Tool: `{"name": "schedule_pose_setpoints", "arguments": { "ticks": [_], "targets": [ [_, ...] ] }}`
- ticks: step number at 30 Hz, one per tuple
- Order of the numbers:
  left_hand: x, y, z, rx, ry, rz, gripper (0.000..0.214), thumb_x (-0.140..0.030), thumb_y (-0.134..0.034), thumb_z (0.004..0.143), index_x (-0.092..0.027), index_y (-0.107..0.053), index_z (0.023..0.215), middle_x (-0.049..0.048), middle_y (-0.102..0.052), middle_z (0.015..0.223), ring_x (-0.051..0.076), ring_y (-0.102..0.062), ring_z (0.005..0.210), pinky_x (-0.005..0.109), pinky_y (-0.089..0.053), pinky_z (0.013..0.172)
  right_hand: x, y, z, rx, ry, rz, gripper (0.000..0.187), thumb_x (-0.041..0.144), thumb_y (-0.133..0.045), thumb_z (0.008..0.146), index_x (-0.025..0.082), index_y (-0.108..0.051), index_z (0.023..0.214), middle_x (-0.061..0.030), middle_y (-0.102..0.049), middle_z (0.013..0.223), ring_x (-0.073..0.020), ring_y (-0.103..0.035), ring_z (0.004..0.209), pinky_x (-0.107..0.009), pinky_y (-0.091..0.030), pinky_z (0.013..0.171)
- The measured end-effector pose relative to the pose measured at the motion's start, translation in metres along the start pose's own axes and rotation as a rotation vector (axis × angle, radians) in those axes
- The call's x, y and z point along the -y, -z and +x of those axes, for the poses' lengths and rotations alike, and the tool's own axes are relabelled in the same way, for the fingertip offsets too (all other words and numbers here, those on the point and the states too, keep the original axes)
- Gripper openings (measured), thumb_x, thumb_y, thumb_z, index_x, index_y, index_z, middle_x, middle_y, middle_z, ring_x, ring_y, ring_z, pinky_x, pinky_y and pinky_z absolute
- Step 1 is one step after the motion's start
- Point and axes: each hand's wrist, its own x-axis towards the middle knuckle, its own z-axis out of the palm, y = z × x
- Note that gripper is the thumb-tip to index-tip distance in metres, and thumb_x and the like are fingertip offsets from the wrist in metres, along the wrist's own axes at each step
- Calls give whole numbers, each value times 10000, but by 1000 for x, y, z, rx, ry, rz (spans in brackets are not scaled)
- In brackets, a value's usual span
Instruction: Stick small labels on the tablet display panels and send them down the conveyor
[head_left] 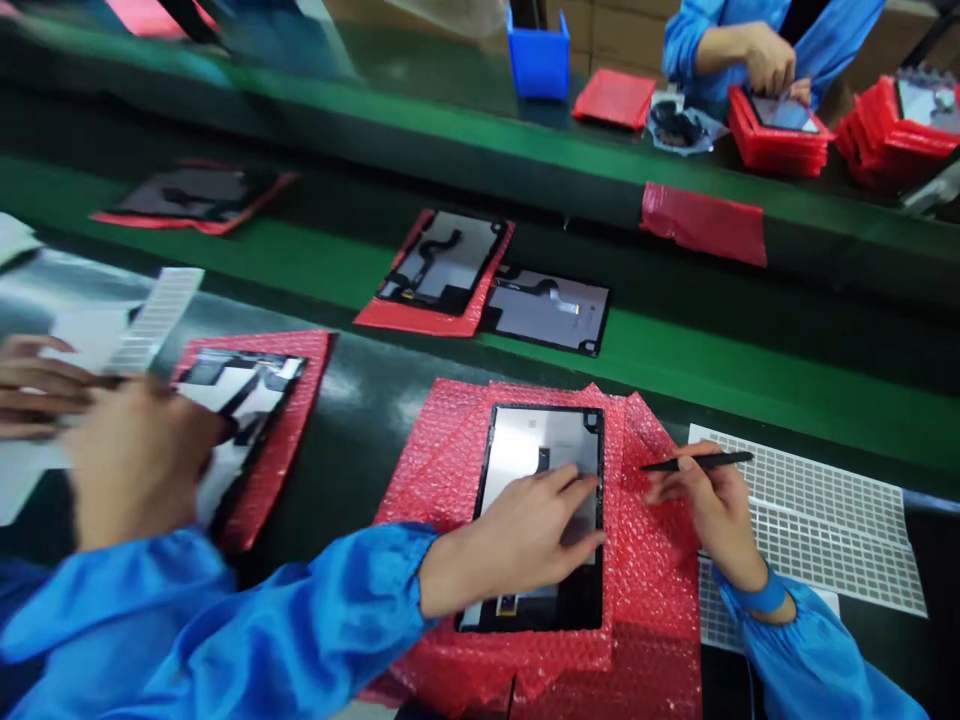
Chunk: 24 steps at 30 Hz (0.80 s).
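In front of me a tablet screen panel (510, 470) lies back side up on red bubble-wrap sheets (427, 460). Its grey back has a black border and a dark flex cable. My left hand (532, 530) rests over the panel with fingers stretched, the tips at its right edge, covering part of the middle. To the right, my right hand (712, 500) grips slim black tweezers (701, 462), held level with the point towards the panel. Under and beyond that hand are white sheets of small grey square stickers (825, 520).
A green conveyor belt (322, 270) runs behind, carrying more panels (442, 260) on red wrap. At left a co-worker's hands (142, 450) work over another panel (247, 400). Across the belt, another person's hands (772, 65) are at a red stack (780, 145) near a blue bin (538, 60).
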Motion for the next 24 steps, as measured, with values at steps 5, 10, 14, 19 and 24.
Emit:
{"name": "schedule_pose_setpoints", "arguments": {
  "ticks": [5,10,14,19,24],
  "targets": [
    [91,80,87,-188,497,164,525,-450,-391,1075,-87,-701,1293,199,-734,1156,315,-701,1091,447,-539,988,4,28,-17,-105,20,20,305,513,-783,943,243,-648,983,-71,-817,772,-240,-785,591,-350,-673,542],
    [160,99,137,-190,644,276,879,-730,-635,891,40,-648,1315,369,-604,1355,503,-532,1347,533,-436,1098,-2,45,-33,-159,-2,49,336,542,-794,923,245,-647,977,-88,-812,744,-271,-786,592,-368,-670,527],
    [156,62,148,-203,548,306,981,-765,-573,922,-62,-432,1592,339,-415,1612,483,-400,1489,542,-360,1170,-11,50,-35,-187,-14,56,351,552,-790,924,235,-653,990,-96,-814,752,-270,-781,586,-375,-671,530],
    [141,48,177,-269,452,307,911,-755,-633,907,-193,-460,1602,223,-324,1727,400,-325,1571,461,-323,1227,-9,45,-32,-170,22,53,382,584,-784,919,238,-635,981,-77,-802,734,-271,-774,572,-371,-651,493],
    [162,86,176,-396,581,271,982,-775,-699,858,99,-605,1295,383,-659,1279,464,-616,1253,520,-527,981,2,58,-42,-238,86,51,346,556,-764,943,243,-627,1004,-57,-802,751,-271,-790,606,-376,-658,518]
  ]
}}
